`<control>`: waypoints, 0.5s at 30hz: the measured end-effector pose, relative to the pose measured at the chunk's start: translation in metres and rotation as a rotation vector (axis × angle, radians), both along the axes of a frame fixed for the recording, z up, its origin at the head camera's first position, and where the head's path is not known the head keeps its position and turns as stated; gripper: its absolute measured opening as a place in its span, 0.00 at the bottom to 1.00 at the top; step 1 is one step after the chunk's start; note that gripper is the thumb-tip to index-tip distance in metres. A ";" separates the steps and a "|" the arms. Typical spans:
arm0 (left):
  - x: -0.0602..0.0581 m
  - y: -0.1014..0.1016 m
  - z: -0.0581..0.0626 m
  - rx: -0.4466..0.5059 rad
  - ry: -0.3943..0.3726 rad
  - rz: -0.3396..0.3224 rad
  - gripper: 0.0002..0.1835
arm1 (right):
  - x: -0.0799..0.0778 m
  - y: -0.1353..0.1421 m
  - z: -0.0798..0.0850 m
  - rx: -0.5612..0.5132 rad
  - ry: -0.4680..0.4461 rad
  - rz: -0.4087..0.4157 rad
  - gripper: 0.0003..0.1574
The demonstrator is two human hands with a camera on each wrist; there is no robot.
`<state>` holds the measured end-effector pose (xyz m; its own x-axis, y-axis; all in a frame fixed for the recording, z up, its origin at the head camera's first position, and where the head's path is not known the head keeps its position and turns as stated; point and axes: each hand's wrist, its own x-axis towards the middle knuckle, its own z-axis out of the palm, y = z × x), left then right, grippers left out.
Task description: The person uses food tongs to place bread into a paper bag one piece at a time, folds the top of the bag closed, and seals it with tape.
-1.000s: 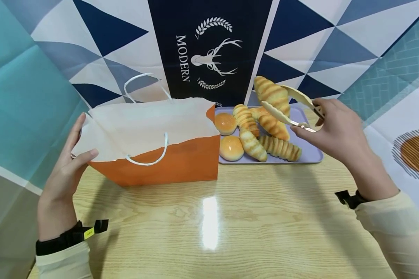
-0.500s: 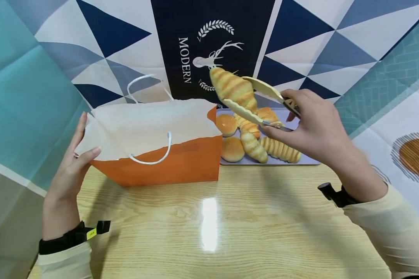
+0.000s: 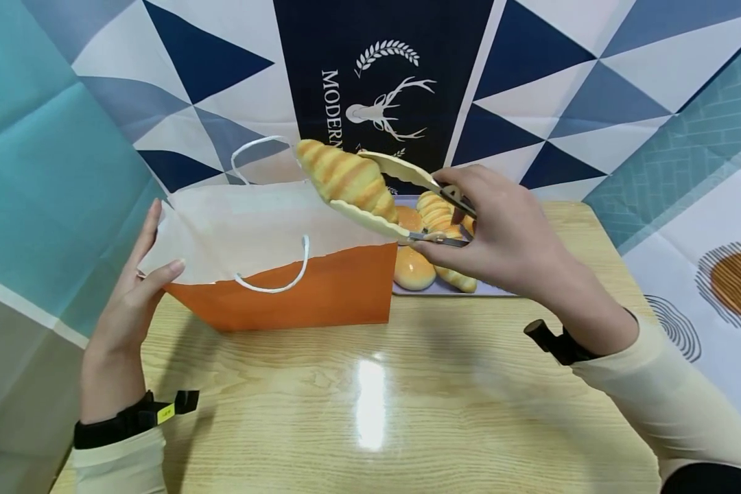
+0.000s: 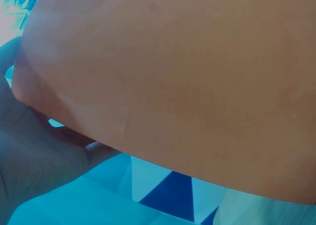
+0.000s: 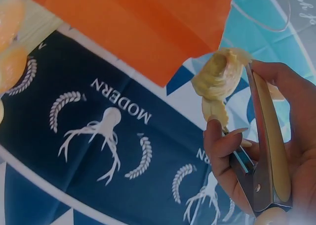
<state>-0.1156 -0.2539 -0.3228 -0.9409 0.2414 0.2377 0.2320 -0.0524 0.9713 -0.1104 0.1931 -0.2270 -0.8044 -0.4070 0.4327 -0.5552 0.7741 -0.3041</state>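
My left hand holds the left edge of an orange paper bag, thumb over the rim and fingers along the outer side. The bag's mouth is spread wide, showing a white inside, with white cord handles. In my right hand is a pair of tongs with cream, scalloped tips. Between those tips sits a striped croissant, over the right part of the bag's mouth in the head view. The right wrist view shows the croissant end-on beyond the tongs' metal hinge.
A lilac tray stands right of the bag, partly covered by my right hand. Round buns and striped rolls lie on it. A wood-grain table is underneath, with patterned cloth rising behind.
My right hand has carried the croissant in the tongs leftward from above the tray to over the bag's mouth. My left hand keeps its hold on the bag.
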 end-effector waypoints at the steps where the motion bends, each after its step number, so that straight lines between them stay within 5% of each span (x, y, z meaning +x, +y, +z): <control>1: 0.000 0.000 0.000 0.000 0.000 0.000 0.42 | -0.001 -0.002 0.000 0.005 0.001 0.004 0.50; 15: -0.002 0.001 0.000 0.008 0.029 -0.019 0.42 | -0.009 -0.023 -0.015 0.007 -0.045 0.043 0.49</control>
<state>-0.1180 -0.2533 -0.3229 -0.9287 0.2571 0.2672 0.2594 -0.0645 0.9636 -0.1198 0.1700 -0.2416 -0.8047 -0.4445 0.3936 -0.5739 0.7522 -0.3238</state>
